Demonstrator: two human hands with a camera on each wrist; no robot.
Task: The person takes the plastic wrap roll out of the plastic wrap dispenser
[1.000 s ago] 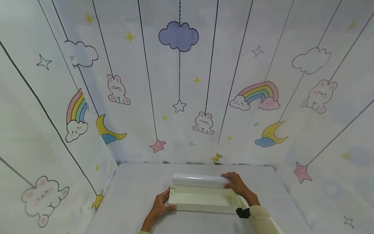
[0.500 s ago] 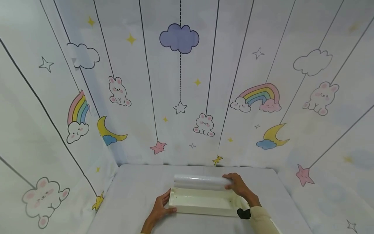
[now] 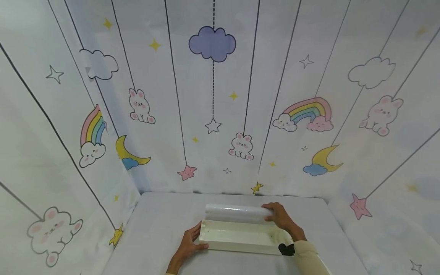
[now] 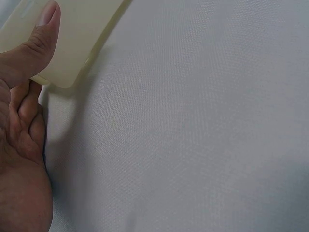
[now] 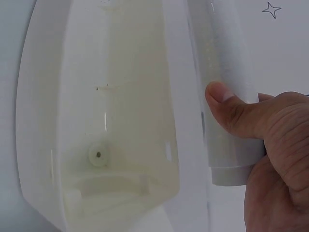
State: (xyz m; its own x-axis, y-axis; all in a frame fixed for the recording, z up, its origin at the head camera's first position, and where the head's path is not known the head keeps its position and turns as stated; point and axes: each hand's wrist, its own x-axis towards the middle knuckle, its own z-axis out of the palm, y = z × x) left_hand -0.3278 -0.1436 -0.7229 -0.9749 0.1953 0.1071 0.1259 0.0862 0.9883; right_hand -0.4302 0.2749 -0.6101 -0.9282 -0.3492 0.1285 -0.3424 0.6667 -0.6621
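A long, cream plastic box, open at the top, lies across the white table. My left hand grips its left end, thumb on the front wall and fingers round behind the end. In the left wrist view the thumb presses flat on the box wall. Just behind the box lies a shiny roll of cling film, parallel to it. My right hand holds the roll's right end. The right wrist view shows the thumb over the film and the core sticking out below. The box interior holds a small round peg.
A black heart-shaped patch shows by the right sleeve, at the box's right end. The table is covered in white cloth. Behind it stand white walls printed with clouds, rabbits and rainbows.
The view shifts slightly. Both hands keep their holds, and the box and the roll stay side by side.
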